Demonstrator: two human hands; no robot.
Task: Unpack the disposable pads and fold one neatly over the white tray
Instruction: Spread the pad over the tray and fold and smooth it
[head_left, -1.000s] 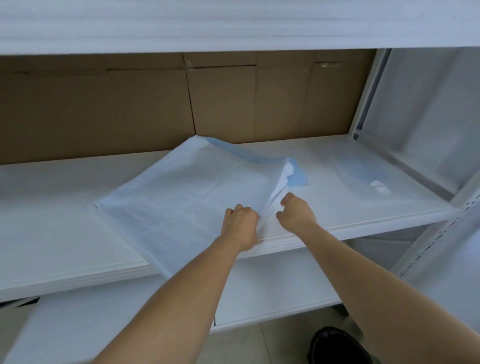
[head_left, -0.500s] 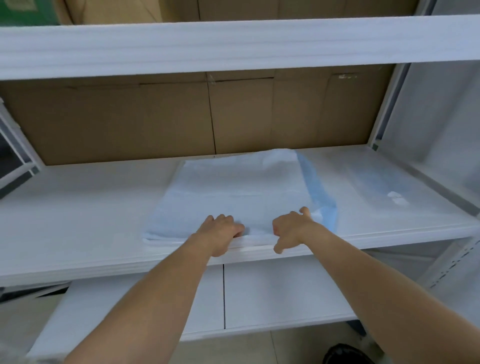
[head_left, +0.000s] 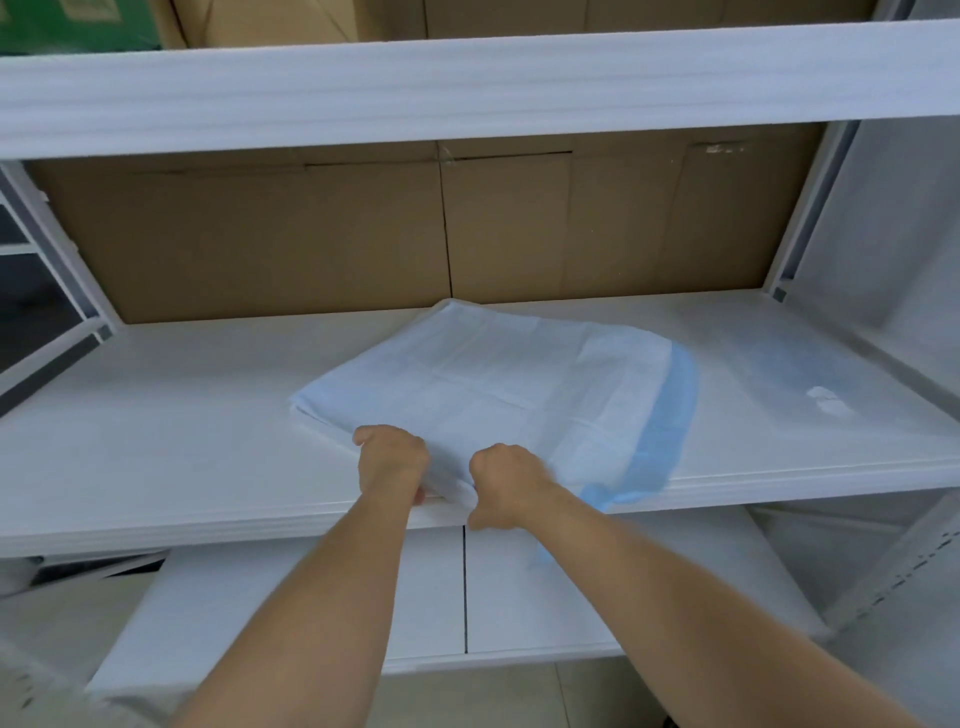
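Both hands have drawn closer together at the shelf's front edge since half a second ago.
Left hand (head_left: 393, 460) and right hand (head_left: 506, 483) each have their grip clamped on the folded pad's (head_left: 498, 384) near edge; its blue border hangs over the shelf (head_left: 156, 431) front. A faint clear wrapper (head_left: 810, 384) lies near the right edge, hard to make out.

Left hand (head_left: 392, 462), right hand (head_left: 506, 486): curled, gripping.

I have one view only, the head camera, wide-angle, looking forward and slightly down from close range at the middle white shelf (head_left: 156, 415), with both forearms reaching in from the bottom edge and the cardboard backing (head_left: 260, 234) straight ahead.
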